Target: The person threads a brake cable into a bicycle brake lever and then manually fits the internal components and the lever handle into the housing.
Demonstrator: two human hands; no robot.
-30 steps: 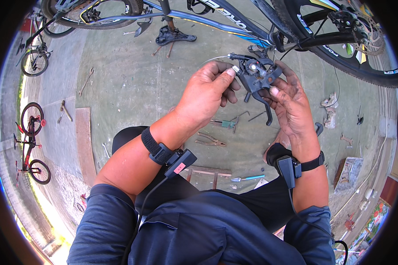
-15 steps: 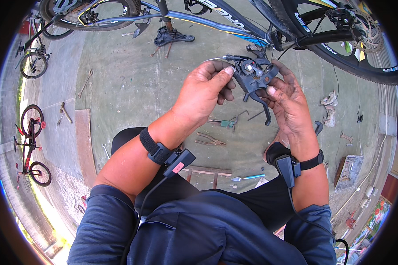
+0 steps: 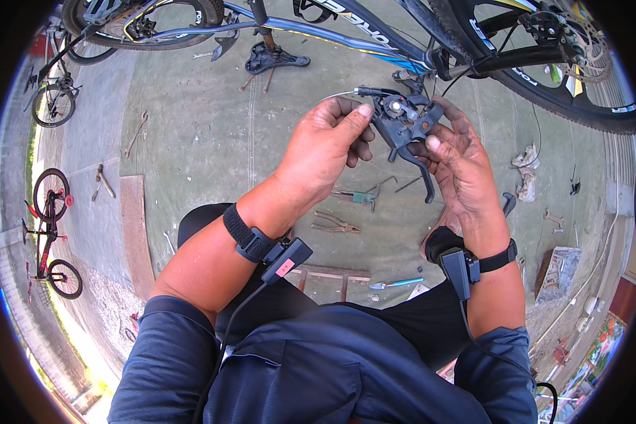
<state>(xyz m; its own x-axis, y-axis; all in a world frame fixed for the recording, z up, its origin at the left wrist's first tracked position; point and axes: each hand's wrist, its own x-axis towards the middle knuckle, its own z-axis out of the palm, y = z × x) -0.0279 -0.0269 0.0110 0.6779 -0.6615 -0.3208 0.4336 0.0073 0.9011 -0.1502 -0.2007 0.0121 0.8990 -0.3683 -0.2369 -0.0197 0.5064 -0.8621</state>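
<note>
Up in front of me is a black bicycle brake and shift lever [image 3: 403, 121], its round inner mechanism exposed and its curved lever blade pointing down toward me. My right hand [image 3: 461, 154] grips its right side, thumb in front and fingers behind. On the other side, my left hand [image 3: 336, 134] is closed, thumb pressed against the fingers at the lever's left edge. A thin shift cable [image 3: 340, 94] leaves the upper left of the lever and passes over my left hand. The left fingertips are partly hidden behind the lever.
A blue bicycle frame [image 3: 332, 39] and its wheel [image 3: 572, 106] lie across the far side. On the floor are pliers [image 3: 336, 223], a green-marked tool [image 3: 364, 198], a blue-handled tool [image 3: 397, 284], a hammer [image 3: 106, 181] and a spanner [image 3: 136, 134]. A red-and-black bicycle [image 3: 48, 237] stands at left.
The brake and shift lever has tilted very slightly, its blade tip dropping a little toward me. Both hands keep nearly the same place and hold.
</note>
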